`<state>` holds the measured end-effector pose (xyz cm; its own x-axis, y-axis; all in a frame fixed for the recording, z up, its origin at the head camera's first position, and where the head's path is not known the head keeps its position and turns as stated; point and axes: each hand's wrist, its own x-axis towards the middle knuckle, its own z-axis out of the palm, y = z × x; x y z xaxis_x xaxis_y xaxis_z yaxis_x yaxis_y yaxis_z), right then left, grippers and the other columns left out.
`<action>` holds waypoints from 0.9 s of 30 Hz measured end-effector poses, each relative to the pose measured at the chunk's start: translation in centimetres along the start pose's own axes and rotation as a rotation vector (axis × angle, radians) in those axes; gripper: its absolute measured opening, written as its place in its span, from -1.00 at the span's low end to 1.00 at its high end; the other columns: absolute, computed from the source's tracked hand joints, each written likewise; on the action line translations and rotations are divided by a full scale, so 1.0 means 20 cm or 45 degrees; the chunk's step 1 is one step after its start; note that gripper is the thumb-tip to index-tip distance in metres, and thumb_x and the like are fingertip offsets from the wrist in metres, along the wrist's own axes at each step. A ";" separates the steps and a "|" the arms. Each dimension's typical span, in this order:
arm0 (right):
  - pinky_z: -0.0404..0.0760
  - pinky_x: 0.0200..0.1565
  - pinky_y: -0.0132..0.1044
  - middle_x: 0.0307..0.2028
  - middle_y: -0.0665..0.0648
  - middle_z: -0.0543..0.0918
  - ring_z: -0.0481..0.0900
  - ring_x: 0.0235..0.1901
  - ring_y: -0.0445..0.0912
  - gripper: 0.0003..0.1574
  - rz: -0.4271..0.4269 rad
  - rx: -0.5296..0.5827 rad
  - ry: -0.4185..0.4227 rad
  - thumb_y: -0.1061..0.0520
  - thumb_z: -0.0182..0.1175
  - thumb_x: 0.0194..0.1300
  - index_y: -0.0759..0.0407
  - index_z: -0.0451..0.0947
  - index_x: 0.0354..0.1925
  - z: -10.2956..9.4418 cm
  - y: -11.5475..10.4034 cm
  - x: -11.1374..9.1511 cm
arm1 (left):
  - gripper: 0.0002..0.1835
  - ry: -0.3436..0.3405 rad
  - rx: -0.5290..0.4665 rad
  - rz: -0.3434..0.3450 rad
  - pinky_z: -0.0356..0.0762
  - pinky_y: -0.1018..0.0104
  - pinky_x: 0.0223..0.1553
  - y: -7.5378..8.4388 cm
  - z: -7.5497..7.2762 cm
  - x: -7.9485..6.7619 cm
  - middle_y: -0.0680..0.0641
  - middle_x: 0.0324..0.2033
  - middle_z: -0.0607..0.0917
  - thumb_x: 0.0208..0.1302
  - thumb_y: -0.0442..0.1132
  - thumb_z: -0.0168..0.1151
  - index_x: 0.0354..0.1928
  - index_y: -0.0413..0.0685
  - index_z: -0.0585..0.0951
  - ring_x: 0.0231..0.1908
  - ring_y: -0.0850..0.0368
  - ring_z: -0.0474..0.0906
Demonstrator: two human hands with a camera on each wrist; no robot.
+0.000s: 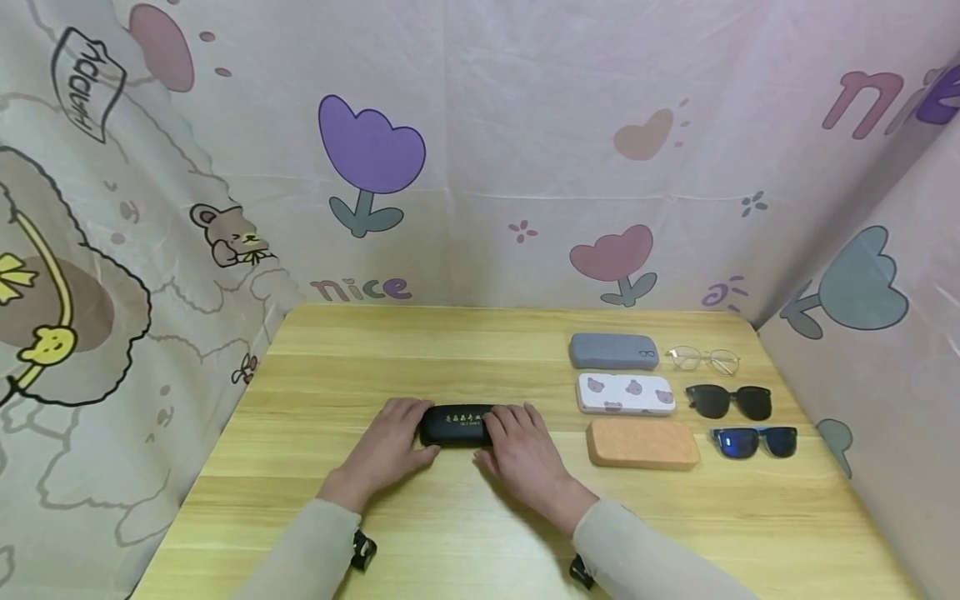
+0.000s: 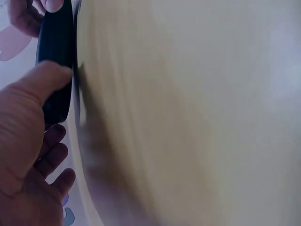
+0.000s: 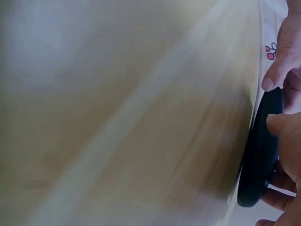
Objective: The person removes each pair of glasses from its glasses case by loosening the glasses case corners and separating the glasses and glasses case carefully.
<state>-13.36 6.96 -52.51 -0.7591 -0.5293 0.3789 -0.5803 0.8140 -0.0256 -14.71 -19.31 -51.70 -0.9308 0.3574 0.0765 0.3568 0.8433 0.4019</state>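
Note:
A black glasses case with gold lettering on its lid lies on the wooden table, closed, between both hands. My left hand grips its left end, and my right hand holds the right end. In the left wrist view the left thumb lies across the front of the dark case, with the fingers behind it. The right wrist view has the right thumb on the near side of the case and fingertips on its far side.
To the right stand a grey-blue case, a white bear-print case and an orange-tan case in a column. Beside them lie thin-framed glasses, black sunglasses and blue-lensed sunglasses. Printed cloth hangs behind the table.

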 end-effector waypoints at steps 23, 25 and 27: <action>0.52 0.31 0.12 0.08 0.16 0.66 0.62 0.12 0.08 -0.31 -0.025 0.000 0.016 -0.27 0.36 0.37 0.21 0.55 0.17 0.01 0.01 0.02 | -0.17 -0.085 0.101 0.038 0.17 -0.15 0.32 -0.05 -0.01 0.09 -0.10 0.17 0.63 0.09 0.23 0.54 0.29 -0.13 0.58 0.21 -0.11 0.39; 0.52 0.30 0.08 0.07 0.16 0.65 0.61 0.11 0.08 -0.31 -0.028 0.002 0.010 -0.28 0.35 0.38 0.21 0.55 0.16 0.01 0.01 0.02 | -0.17 -0.074 0.132 0.044 0.18 -0.17 0.30 -0.04 -0.01 0.10 -0.11 0.15 0.64 0.06 0.23 0.55 0.26 -0.14 0.59 0.19 -0.12 0.40; 0.53 0.29 0.06 0.07 0.17 0.65 0.61 0.10 0.09 -0.30 -0.032 0.006 0.009 -0.28 0.34 0.39 0.23 0.55 0.17 0.01 0.01 0.02 | -0.18 -0.062 0.157 0.047 0.19 -0.18 0.30 -0.03 -0.01 0.10 -0.11 0.13 0.64 0.05 0.23 0.56 0.25 -0.15 0.60 0.17 -0.12 0.41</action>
<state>-13.83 6.91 -52.57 -0.7424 -0.5475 0.3861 -0.6003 0.7995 -0.0203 -16.73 -19.21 -51.60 -0.9129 0.4058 0.0440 0.4009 0.8709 0.2841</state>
